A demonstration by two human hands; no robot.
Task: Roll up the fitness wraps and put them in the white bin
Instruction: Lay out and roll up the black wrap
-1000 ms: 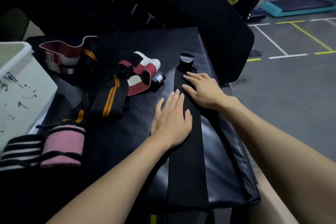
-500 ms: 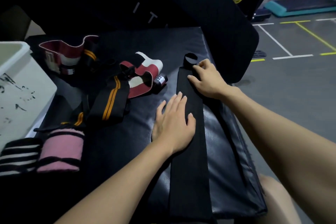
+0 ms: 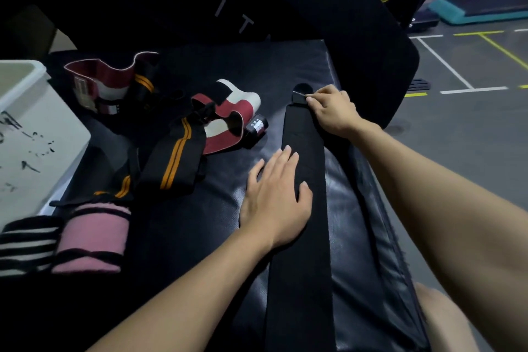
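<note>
The long black wrap [image 3: 304,208] lies flat along the padded table [image 3: 200,223], pinned under the spread, straight fingers of the left hand [image 3: 274,194] so it cannot slide. Beyond them, the right hand [image 3: 333,111] pinches the wrap's far end, probably to start the roll; the white bin [image 3: 40,134] sits well off to the left.

Left hand [image 3: 275,194] lies flat, fingers straight; right hand [image 3: 333,110] pinches.

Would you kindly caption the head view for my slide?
Left hand flat on a long black wrap while right hand pinches its far end.
</note>
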